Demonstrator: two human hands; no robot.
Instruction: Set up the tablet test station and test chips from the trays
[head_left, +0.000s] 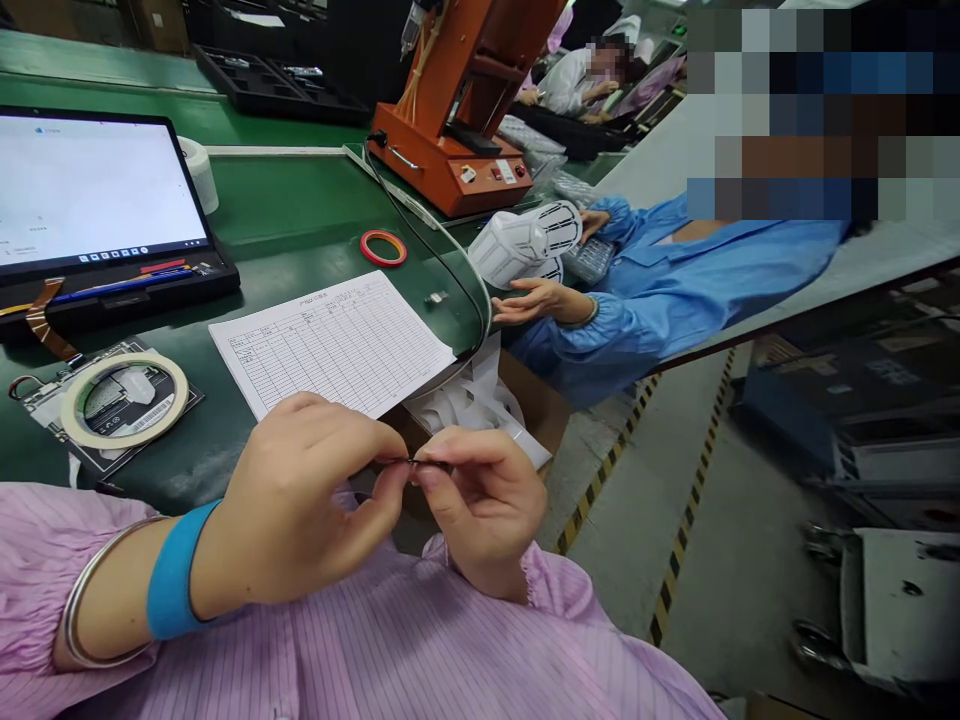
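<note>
My left hand (315,495), with a blue wristband (174,570) and a metal bangle (90,600) on its arm, pinches a thin black wire (412,461) between thumb and fingertips. My right hand (480,505) pinches the same wire from the other side, and the fingertips of both hands nearly meet around it. Most of the wire is hidden by my fingers. Just beyond my hands lies a printed grid form (330,340) on the green workbench (277,200). A cream tape roll (124,400) rests on a dark card to my left.
A laptop (97,195) and an orange benchtop machine (450,125) stand on the bench, with a black cable (427,240) curving from the machine. A red tape ring (383,248) lies nearby. A co-worker's hands (540,300) in blue sleeves hold a white part (510,250). A cardboard box (536,400) stands by the bench edge.
</note>
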